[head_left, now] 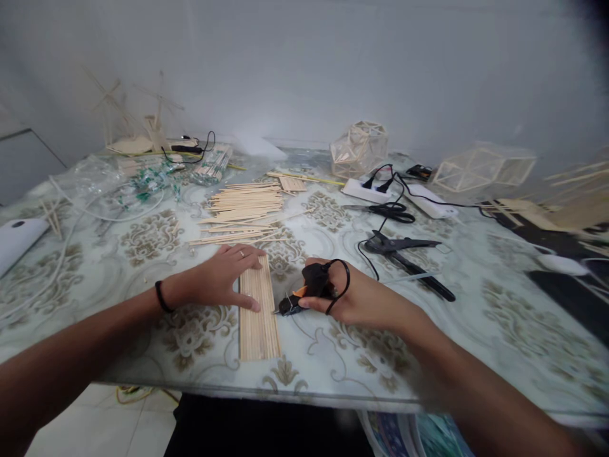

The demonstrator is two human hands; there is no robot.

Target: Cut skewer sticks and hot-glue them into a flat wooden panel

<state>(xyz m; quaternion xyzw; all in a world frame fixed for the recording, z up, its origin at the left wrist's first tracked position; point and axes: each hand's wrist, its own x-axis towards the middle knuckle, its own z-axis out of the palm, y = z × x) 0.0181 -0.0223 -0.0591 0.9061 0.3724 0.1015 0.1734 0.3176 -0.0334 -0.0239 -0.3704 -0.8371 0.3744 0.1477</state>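
Note:
A flat panel of wooden sticks point(259, 330), laid side by side, rests on the patterned tablecloth before me. My left hand point(223, 276) lies on its upper left part, fingers stretched across the top and thumb on the sticks. In my right hand point(340, 292) is a black hot glue gun point(314, 282) with an orange trigger. Its nozzle points left, right at the panel's right edge; whether it touches cannot be told. A loop of the gun's black cord curls over my right hand. Beyond the panel lies a pile of loose wooden sticks point(247, 206).
Right of the glue gun lie black-handled pliers point(404, 254) and scissors point(390, 211). A white power strip point(368, 190) with plugs stands behind them. Stick-frame models point(359, 149) line the back. Plastic-wrapped bundles point(212, 164) sit at the back left, a white device point(19, 241) at far left.

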